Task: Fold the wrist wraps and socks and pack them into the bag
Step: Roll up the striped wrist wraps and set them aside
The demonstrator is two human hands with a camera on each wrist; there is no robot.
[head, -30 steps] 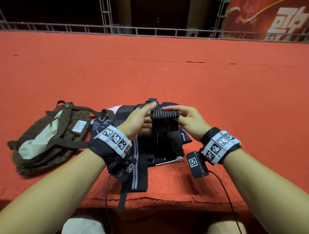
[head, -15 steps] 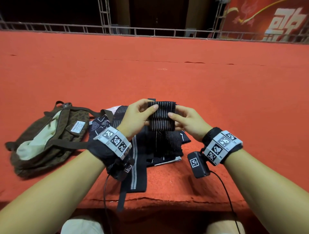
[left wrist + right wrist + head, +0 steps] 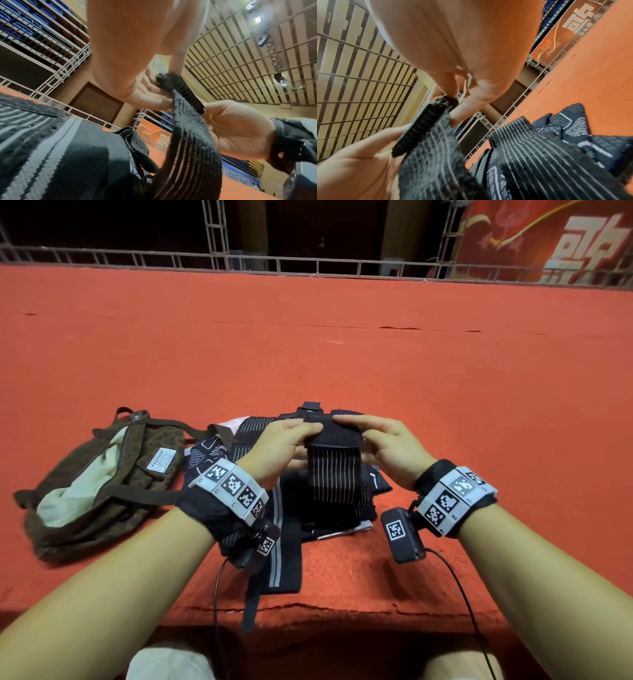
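red carpet under bag, wraps

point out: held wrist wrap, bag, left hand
wrist wrap [image 3: 334,470]: head view, striped middle below the fingers.
bag [image 3: 113,484]: head view, brown outer fabric beside the zip opening.
left hand [image 3: 274,445]: head view, back of the hand.

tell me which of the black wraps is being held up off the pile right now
The pinstriped wrap, pinched at its top edge by the left hand and right hand. The grey-banded wrap lies flat on the carpet.

Open red carpet beyond; bag at left.
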